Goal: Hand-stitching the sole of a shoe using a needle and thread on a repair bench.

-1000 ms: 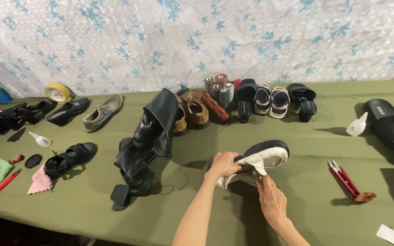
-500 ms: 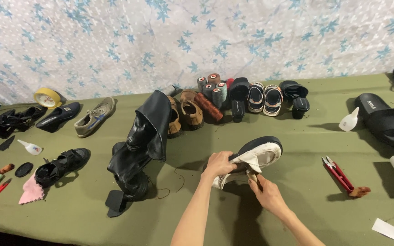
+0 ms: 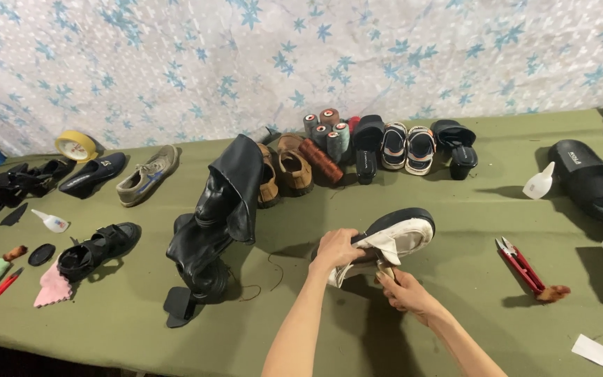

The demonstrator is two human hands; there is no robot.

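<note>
Left hand [image 3: 336,249] clamped on white shoe [image 3: 392,241], raised on edge over green bench [image 3: 455,209]; right hand [image 3: 403,290] beneath, fingers pinched at its underside. Black boot [image 3: 211,223] just left; red snips [image 3: 521,264] right.

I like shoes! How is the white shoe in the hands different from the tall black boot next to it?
The white shoe is low and pale with a dark sole; the black boot is tall, dark and floppy, its top folded over. The white shoe is held up off the green table by the left hand and right hand; the black boot stands alone, untouched. Both are single shoes on the same table.
</note>
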